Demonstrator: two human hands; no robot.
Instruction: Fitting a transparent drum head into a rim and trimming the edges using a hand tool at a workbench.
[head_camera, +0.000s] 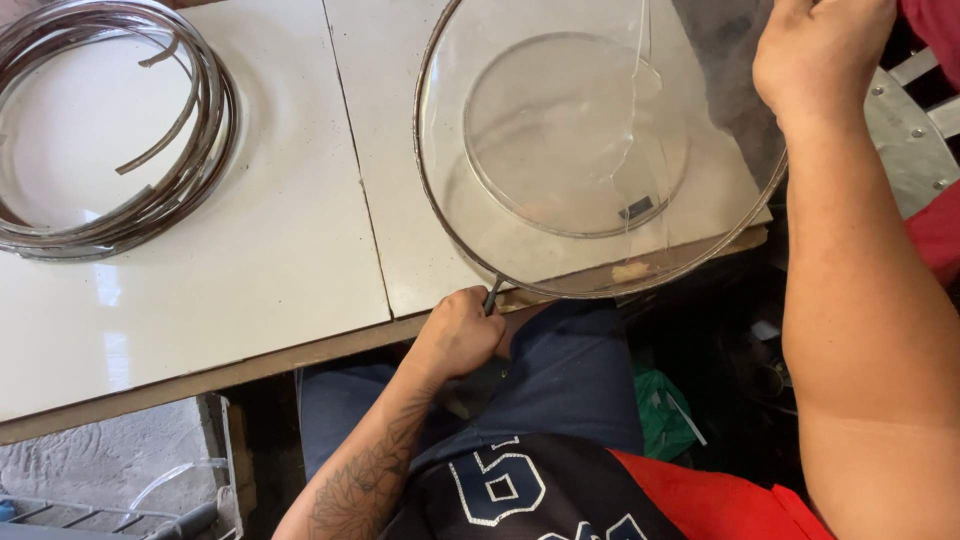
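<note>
Fingers of left hand (462, 330) clench a tool handle (492, 294); right hand (820, 50) grips the glass lid (590, 140) rim.

Workshop: coiled metal strips (110, 130), worn workbench (280, 250)

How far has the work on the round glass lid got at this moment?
A metal rim already runs around the glass lid. The left hand presses a small tool at its near edge while the right hand steadies the far side. More metal bands lie coiled on the white table, unused.
</note>
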